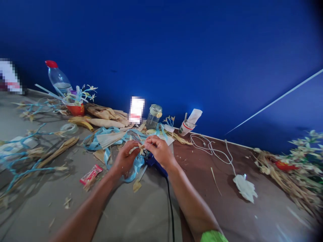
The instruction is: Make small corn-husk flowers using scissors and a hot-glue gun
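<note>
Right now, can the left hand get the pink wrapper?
Probably yes. The wrapper lies in the open on the table, just left of the left hand, with only low things like the blue ribbon between. But that hand seems to be pinching some husk.

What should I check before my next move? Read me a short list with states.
1. Pale piece held: ok, at the fingertips of left hand and right hand.
2. Ribbon clear of hands: not ok, loose close beneath the left hand.
3. Blue tool clear of hands: not ok, close beneath the right hand.
4. Tool switched off: cannot tell; the black cord runs out of view.
5. Bottle cap on: ok.
</note>
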`<act>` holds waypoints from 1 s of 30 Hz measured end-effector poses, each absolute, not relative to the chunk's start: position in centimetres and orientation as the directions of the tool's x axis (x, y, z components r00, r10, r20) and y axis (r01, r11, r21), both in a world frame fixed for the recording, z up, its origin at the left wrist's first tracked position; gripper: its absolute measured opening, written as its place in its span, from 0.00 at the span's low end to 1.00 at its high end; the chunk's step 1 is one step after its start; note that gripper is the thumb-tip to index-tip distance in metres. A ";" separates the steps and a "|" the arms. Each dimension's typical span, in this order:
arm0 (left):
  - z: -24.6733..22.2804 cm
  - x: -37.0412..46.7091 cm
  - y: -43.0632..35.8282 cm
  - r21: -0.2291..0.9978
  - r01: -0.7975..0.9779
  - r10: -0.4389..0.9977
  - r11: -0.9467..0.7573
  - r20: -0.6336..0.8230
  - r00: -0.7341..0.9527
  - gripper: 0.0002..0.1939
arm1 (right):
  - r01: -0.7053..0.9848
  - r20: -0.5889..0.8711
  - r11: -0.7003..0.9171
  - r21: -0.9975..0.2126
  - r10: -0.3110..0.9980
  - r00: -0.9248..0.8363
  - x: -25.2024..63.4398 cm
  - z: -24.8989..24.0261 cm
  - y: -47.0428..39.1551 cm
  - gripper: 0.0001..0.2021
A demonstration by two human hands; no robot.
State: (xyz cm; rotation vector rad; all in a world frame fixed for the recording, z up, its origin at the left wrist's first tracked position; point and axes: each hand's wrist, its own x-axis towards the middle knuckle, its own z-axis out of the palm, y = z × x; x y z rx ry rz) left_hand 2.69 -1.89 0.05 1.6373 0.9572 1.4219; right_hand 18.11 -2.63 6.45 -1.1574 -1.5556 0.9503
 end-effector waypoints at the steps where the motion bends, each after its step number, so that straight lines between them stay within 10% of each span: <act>1: 0.0 2.7 -1.9 0.895 0.061 0.895 -0.441 0.434 0.103 0.06 | 0.181 0.194 0.210 -0.961 0.976 -0.104 18.1 6.4 -2.6 0.06; 9: -0.2 2.7 -1.8 0.892 0.042 0.887 -0.450 0.441 0.134 0.06 | -0.203 -0.136 -0.170 -0.964 0.976 -0.172 17.8 6.3 -2.4 0.08; 30: 0.0 2.7 -1.8 0.944 -0.130 0.944 -0.302 0.315 0.098 0.06 | -0.292 -0.203 -0.219 -0.931 0.976 -0.083 18.3 6.5 -2.5 0.13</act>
